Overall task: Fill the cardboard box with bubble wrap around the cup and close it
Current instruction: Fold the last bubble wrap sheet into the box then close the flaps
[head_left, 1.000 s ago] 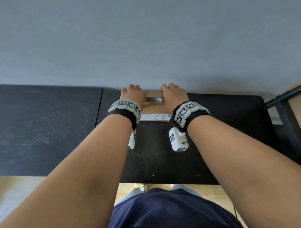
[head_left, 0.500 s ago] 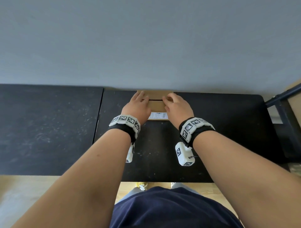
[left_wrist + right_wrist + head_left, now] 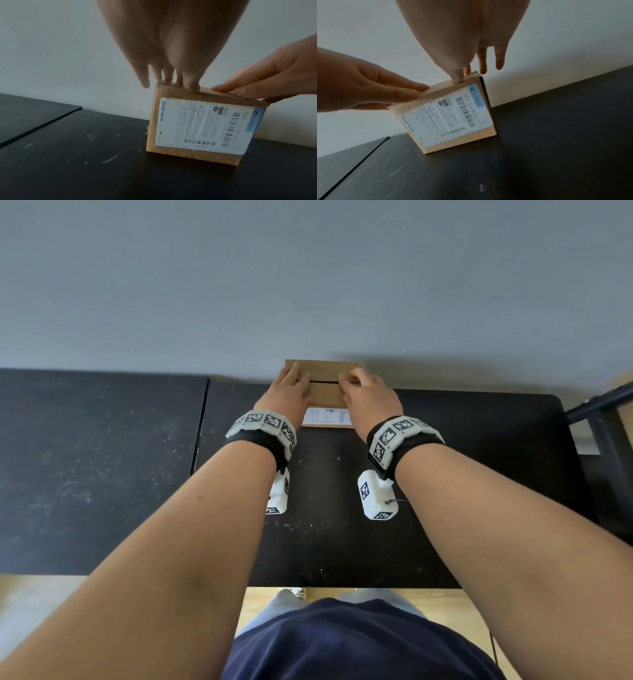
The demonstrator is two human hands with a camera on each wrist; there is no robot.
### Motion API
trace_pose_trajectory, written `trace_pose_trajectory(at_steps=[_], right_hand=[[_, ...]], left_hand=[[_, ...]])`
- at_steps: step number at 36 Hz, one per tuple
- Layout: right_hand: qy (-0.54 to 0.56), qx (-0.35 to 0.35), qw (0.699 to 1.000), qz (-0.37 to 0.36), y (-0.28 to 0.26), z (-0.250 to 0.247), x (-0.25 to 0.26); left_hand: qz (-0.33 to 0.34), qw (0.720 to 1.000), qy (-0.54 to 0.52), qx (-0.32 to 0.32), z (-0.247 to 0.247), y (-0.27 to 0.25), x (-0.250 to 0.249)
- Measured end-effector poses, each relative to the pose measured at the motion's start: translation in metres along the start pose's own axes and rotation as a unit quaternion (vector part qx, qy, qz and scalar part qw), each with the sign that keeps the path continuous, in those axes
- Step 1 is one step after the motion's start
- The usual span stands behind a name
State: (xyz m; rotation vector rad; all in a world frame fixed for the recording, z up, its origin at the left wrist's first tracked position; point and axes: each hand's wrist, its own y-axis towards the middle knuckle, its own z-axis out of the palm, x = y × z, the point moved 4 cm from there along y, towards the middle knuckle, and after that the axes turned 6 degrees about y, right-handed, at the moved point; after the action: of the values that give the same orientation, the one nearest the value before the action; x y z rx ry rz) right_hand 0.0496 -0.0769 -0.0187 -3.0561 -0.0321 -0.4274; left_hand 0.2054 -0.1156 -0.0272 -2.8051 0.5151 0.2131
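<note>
Cardboard box (image 3: 324,392) sits upright on the black table (image 3: 462,474), at the table's 12 o'clock edge, close to the grey wall (image 3: 308,275); can't tell if it touches the wall. Top flaps are down, with a thin dark seam between them running 9-to-3, same as the box's long axis. The white shipping label (image 3: 204,125) is on the near face, pointing to 6 o'clock toward the person, print turned sideways.

Left hand (image 3: 286,395) lies flat on the 9 o'clock end of the top, fingers straight and spread across the seam, thumb on the near top edge, pinky tip off the corner. Holding nothing, just pressing.

Right hand (image 3: 371,398) is on the 3 o'clock end, fingers straight, thumb on the near top edge, index on the flaps; two fingers hang past the box's right end in the air. Also holding nothing.

Cup and bubble wrap: not visible, lid covers the inside.

A second black table (image 3: 96,467) butts against the first at 9 o'clock.
</note>
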Motion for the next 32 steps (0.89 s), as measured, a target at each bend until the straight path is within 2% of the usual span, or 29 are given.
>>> trace_pose_trajectory(at_steps=[11, 16, 23, 29, 32], right_hand=[[0.009, 0.009, 1.000, 0.021, 0.024, -0.005, -0.002], [0.025, 0.014, 0.999, 0.023, 0.024, -0.008, -0.001], [0.050, 0.028, 0.997, 0.046, 0.018, -0.020, 0.010], [0.100, 0.031, 0.990, 0.092, 0.008, -0.031, 0.021], [0.093, 0.021, 0.991, 0.090, 0.002, -0.037, 0.027]], left_hand=[[-0.002, 1.000, 0.006, 0.002, -0.005, 0.024, 0.002], [-0.032, 0.998, 0.014, -0.052, -0.012, 0.016, -0.001], [-0.006, 0.996, 0.036, -0.083, -0.020, 0.001, -0.007], [0.023, 0.997, 0.062, -0.051, -0.026, -0.006, -0.002], [0.026, 0.996, 0.060, -0.059, -0.032, -0.013, -0.002]])
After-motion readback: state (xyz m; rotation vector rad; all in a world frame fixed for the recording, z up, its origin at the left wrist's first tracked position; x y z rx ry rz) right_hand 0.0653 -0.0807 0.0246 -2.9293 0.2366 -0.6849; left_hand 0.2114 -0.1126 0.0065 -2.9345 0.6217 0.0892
